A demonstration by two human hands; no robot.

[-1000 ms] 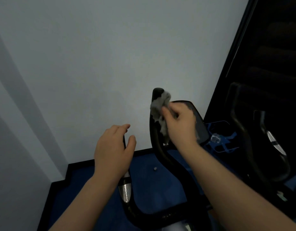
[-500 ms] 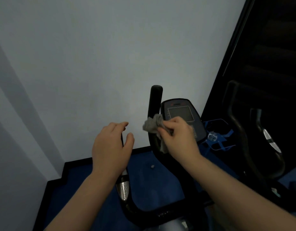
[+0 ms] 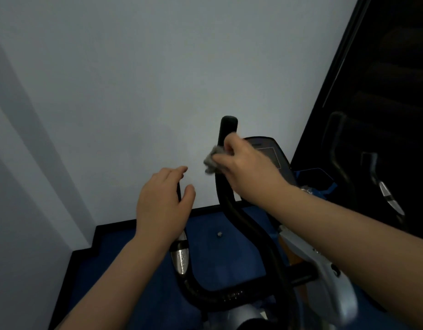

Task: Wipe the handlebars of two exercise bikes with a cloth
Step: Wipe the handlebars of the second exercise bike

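Right hand (image 3: 247,166) clenched, left hand (image 3: 164,206) (seemingly) cupped.

Both forearms are bare to the frame's edge, with no sleeves showing. The left hand (image 3: 161,206) and right hand (image 3: 249,170) wear nothing.

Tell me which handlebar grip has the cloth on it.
The right upright grip of the near bike: the right hand presses the grey cloth against it. The left grip has only the bare left hand.
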